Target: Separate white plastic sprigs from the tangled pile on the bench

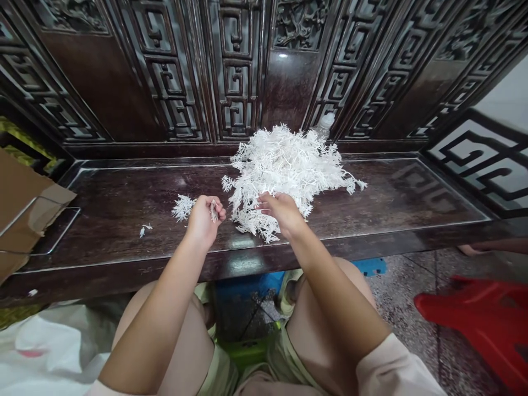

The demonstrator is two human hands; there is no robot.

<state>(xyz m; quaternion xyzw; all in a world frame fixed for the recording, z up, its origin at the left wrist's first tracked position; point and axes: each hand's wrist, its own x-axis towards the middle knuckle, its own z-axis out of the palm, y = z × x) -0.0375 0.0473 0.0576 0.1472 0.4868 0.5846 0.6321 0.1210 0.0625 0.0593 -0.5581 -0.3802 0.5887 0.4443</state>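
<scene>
A large heap of white branching plastic sprigs (284, 159) lies on the dark wooden bench (115, 187). My left hand (206, 217), left of the heap, is closed around a small bunch of white sprigs (181, 208); their feathery tips stick out on its left side and bits show between the fingers. At the front of the heap, my right hand (280, 209) reaches in with its fingers stretched out and slightly apart, touching or just over the sprigs. The fingertips partly blend into the white pile, and no separate piece shows in that hand.
A few loose white bits (144, 229) lie at the left. A cardboard box (28, 203) with a metal wire frame (68, 231) stands at the left end. Behind the heap is a clear bottle (325, 124), before the carved wooden back. A red plastic stool (474, 319) stands right.
</scene>
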